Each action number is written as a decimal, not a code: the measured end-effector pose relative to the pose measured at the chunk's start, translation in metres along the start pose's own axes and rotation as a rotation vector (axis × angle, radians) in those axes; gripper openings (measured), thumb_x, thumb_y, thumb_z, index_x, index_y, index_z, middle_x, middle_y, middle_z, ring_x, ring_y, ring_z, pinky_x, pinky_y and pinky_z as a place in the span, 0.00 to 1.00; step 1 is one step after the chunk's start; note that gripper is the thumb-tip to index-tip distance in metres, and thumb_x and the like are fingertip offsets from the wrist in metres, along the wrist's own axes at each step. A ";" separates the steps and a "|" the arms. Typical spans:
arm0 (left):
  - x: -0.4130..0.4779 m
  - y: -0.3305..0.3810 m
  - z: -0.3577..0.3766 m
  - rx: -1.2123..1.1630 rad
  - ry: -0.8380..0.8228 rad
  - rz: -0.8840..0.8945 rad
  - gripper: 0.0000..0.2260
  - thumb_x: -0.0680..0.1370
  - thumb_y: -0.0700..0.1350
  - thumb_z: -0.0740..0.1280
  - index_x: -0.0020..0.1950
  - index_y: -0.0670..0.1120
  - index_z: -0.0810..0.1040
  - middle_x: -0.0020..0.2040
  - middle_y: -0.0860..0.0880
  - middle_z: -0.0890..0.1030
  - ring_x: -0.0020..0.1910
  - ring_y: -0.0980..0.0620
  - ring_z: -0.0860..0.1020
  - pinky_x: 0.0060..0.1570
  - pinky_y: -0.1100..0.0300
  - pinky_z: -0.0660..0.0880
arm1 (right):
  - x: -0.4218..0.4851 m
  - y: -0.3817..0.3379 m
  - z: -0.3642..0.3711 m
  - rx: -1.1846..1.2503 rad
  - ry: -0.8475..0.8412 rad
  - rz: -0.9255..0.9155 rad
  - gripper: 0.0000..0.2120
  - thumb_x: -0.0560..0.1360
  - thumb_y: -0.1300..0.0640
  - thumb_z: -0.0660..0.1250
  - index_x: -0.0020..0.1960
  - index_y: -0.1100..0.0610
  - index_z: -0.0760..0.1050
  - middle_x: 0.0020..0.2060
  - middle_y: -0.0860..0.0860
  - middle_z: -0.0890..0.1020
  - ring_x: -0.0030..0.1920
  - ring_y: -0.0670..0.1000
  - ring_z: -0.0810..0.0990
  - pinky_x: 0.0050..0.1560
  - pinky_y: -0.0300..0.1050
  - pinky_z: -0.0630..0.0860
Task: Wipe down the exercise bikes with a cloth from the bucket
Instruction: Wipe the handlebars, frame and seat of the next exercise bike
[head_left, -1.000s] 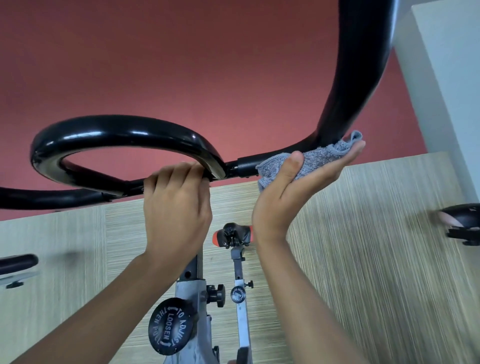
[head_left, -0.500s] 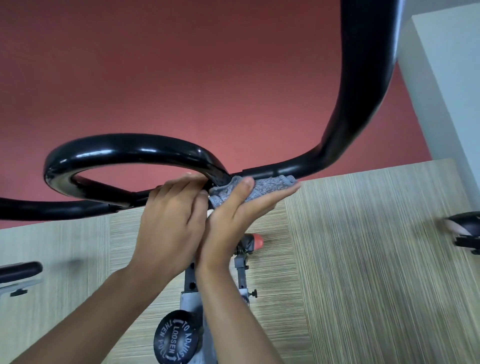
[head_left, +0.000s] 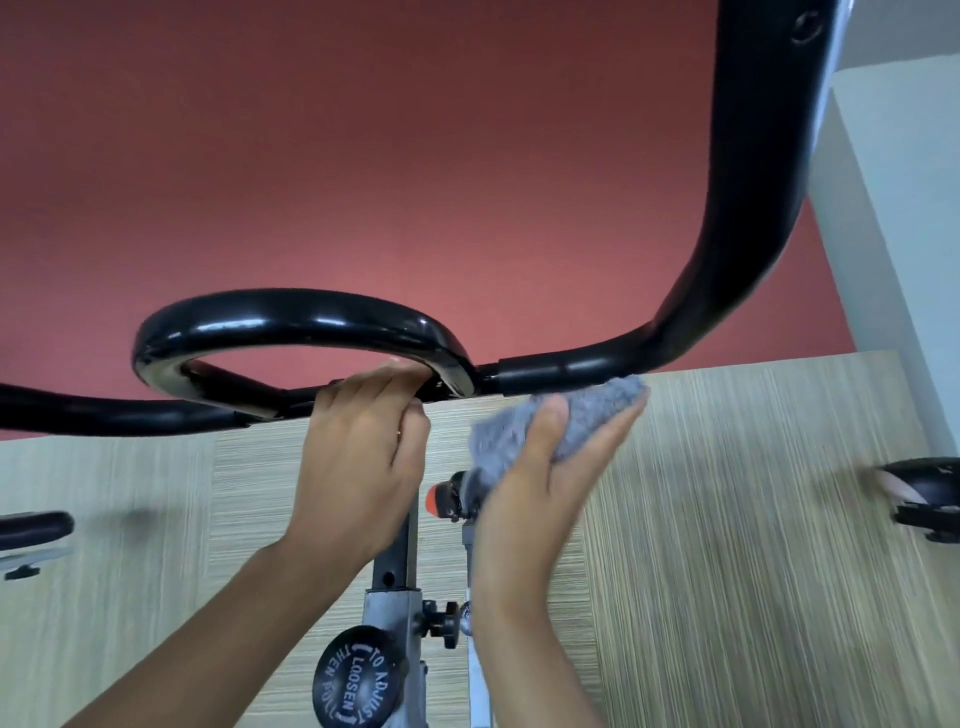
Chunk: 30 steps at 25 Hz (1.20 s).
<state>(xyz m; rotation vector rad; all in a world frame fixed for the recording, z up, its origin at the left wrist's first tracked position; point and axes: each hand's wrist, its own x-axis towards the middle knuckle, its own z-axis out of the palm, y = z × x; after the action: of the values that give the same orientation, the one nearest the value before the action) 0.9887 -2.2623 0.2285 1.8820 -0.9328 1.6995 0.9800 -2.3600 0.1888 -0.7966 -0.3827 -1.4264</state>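
Under me lies a floor (head_left: 753, 545) with a wood look, beige with many fine stripes. It is made of wide panels. The panel at the left edge (head_left: 104, 493) is paler than the others, and a straight seam (head_left: 215, 519) divides it from the next one. At the far edge of this floor begins a large plain red surface (head_left: 363, 156); I cannot tell if it is a wall or more floor. At the far right corner stands a pale grey-white column (head_left: 914, 234), which cuts into the red and meets the striped floor.
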 end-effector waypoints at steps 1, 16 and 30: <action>-0.001 -0.001 0.000 0.030 0.001 0.002 0.18 0.77 0.43 0.52 0.58 0.49 0.80 0.37 0.63 0.69 0.41 0.60 0.72 0.50 0.53 0.67 | -0.011 -0.001 -0.017 -0.067 -0.059 -0.100 0.30 0.84 0.45 0.58 0.79 0.35 0.45 0.78 0.31 0.52 0.79 0.40 0.55 0.78 0.52 0.62; -0.007 -0.009 0.005 0.132 0.010 0.007 0.17 0.79 0.46 0.53 0.63 0.49 0.77 0.57 0.52 0.81 0.60 0.50 0.75 0.69 0.46 0.63 | 0.063 -0.038 -0.019 -1.523 -0.582 -0.933 0.27 0.75 0.60 0.66 0.74 0.57 0.67 0.69 0.54 0.74 0.73 0.61 0.67 0.76 0.62 0.59; -0.007 -0.009 -0.012 0.050 -0.123 0.025 0.15 0.80 0.45 0.57 0.63 0.46 0.76 0.61 0.48 0.79 0.64 0.45 0.74 0.64 0.49 0.63 | 0.059 -0.069 -0.023 -1.389 -0.681 -0.630 0.37 0.69 0.72 0.72 0.75 0.54 0.67 0.68 0.50 0.72 0.69 0.58 0.69 0.69 0.57 0.69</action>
<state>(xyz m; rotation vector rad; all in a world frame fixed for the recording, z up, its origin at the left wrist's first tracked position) 0.9863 -2.2463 0.2250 2.0347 -0.9726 1.6515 0.9167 -2.4150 0.2305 -2.4868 -0.0779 -1.9104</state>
